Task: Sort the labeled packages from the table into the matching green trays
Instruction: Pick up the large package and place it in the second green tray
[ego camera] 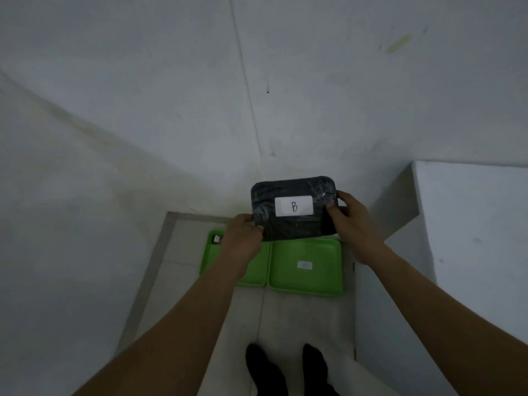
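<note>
A black plastic-wrapped package [294,224] with a white label reading "B" is held up in the air above two green trays on the floor. My left hand [243,238] grips its lower left corner. My right hand [348,221] grips its right edge. The right green tray [305,278] lies flat and carries a small white label I cannot read. The left green tray [254,270] touches its side and is partly hidden by my left arm; a small dark item with a white tag sits at its far left corner.
The trays lie on a pale tiled floor [285,318] in a narrow gap between white walls. A white block or ledge [468,230] rises on the right. My feet in dark socks [285,370] stand just in front of the trays.
</note>
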